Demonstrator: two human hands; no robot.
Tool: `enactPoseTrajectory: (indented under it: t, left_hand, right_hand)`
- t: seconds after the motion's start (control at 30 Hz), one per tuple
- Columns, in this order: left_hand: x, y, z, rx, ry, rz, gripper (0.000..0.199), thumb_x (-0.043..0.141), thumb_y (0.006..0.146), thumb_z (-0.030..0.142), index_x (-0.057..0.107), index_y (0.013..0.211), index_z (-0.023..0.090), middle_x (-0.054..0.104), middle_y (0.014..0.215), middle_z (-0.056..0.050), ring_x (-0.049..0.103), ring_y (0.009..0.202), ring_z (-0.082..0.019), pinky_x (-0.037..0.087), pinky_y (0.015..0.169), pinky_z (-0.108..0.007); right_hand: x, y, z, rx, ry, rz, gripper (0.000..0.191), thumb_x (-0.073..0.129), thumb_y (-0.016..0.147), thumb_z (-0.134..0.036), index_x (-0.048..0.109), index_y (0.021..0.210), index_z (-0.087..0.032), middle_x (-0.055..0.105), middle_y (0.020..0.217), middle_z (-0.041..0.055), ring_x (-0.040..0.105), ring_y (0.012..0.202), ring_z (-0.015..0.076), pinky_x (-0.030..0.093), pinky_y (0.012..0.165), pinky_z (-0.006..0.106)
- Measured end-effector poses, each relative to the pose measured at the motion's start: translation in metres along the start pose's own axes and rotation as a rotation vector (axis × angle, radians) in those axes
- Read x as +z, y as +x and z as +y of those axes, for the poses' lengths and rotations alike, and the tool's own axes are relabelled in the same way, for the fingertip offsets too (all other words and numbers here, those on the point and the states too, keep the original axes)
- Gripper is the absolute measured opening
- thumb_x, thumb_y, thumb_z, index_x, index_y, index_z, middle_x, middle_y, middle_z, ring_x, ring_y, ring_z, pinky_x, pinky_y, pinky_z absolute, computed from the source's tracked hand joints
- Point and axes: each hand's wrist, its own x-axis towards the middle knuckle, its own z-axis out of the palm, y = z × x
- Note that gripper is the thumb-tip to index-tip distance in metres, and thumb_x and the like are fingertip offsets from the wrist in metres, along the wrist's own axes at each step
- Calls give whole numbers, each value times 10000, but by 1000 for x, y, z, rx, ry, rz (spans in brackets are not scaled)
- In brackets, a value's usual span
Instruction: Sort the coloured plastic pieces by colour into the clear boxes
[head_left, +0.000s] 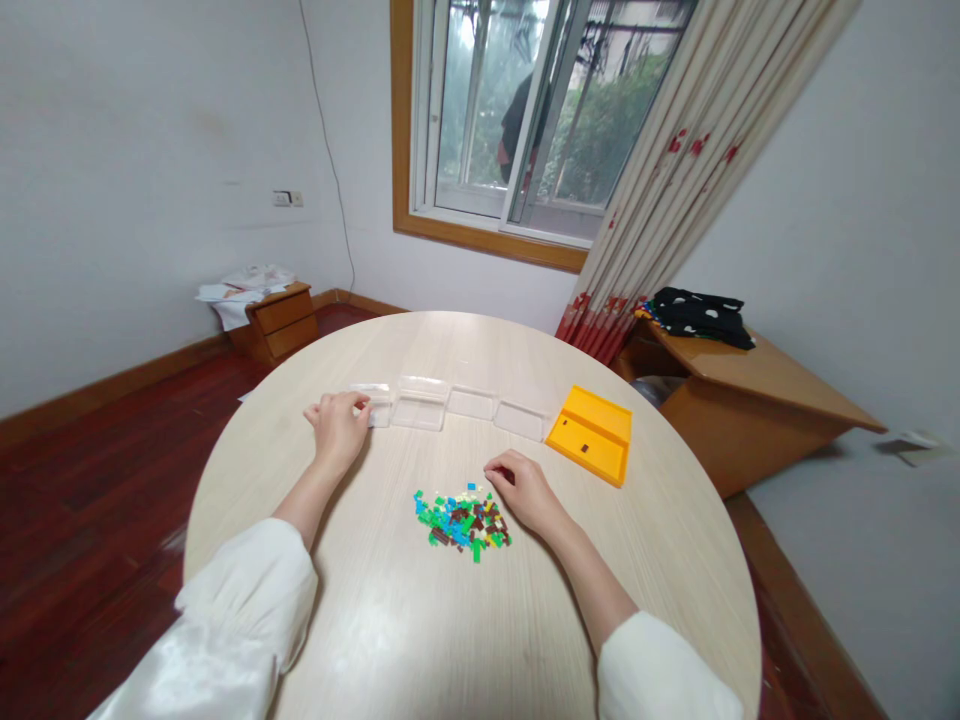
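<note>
My left hand is at the leftmost clear plastic box, its thumb and forefinger pinched together at the box's near side; whatever they hold is too small to make out. Just beyond the pile of small green, blue, brown and yellow bricks, my right hand hovers with thumb and fingertips closed, their content hidden. To the right lies an open yellow case with a couple of small dark pieces inside.
More clear boxes stand in a row across the round table. Behind it are a window, a curtain, a small drawer cabinet at left and a tilted wooden cabinet at right.
</note>
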Motion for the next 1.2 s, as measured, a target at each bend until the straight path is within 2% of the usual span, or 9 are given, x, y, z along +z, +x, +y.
enactPoseTrajectory:
  t: [0.1,0.27,0.5,0.63,0.7,0.83,0.9,1.1,1.2]
  left_hand:
    - [1,0,0,-4,-17,6,151,512,782,223,638,863,207,675,880,-57,514,939,-271,255,801,-398]
    - [2,1,-1,-6,-69,88,279,523,774,252,608,1038,221,649,869,-50,525,898,-246,258,791,-374]
    - [-3,4,-2,-39,-74,149,230,453,795,307,643,786,177,651,769,-57,554,821,-221,302,789,-363]
    - [-10,6,-7,-38,-125,36,294,429,790,362,650,815,170,642,695,-40,570,672,-170,368,646,-274]
    - [-14,8,-10,-11,-71,-102,306,458,764,399,662,837,183,646,681,-35,570,630,-167,359,571,-253]
    - [-18,10,-15,94,101,-371,265,565,689,412,679,823,214,682,742,-46,595,650,-194,342,535,-256]
    - [-18,10,-15,84,140,-392,237,549,705,381,676,816,213,688,771,-56,603,673,-204,341,529,-257]
    - [-15,9,-10,45,146,-329,230,489,740,311,665,826,191,676,782,-66,599,716,-213,347,539,-262]
    - [-16,9,-7,47,110,-271,245,480,752,313,662,848,180,666,760,-65,593,699,-212,351,546,-268]
  right_hand:
    - [0,0,0,0,6,-1,122,538,773,-112,638,726,-166,608,718,33,560,676,147,436,650,270]
    - [0,0,1,-1,12,5,121,537,774,-118,640,728,-163,608,716,35,562,678,148,438,651,273]
    - [0,-1,1,-13,19,16,122,533,782,-125,643,745,-166,626,742,40,570,697,147,447,669,279]
    - [1,-1,2,-20,48,53,135,526,779,-115,648,788,-171,648,796,55,586,756,163,454,720,302]
    - [1,0,3,-6,69,92,137,524,775,-122,649,792,-175,652,802,56,587,755,164,458,713,302]
    - [0,2,4,40,103,170,132,526,766,-153,651,804,-173,653,781,54,573,689,156,456,651,286]
    - [1,3,4,51,116,192,132,529,762,-166,651,814,-172,657,789,57,575,692,159,454,650,286]
    - [0,3,4,28,133,206,140,522,783,-205,653,815,-169,662,815,68,593,756,178,458,688,299]
    - [-12,3,6,0,83,298,164,503,805,-240,652,798,-171,658,801,69,586,741,177,455,670,296]
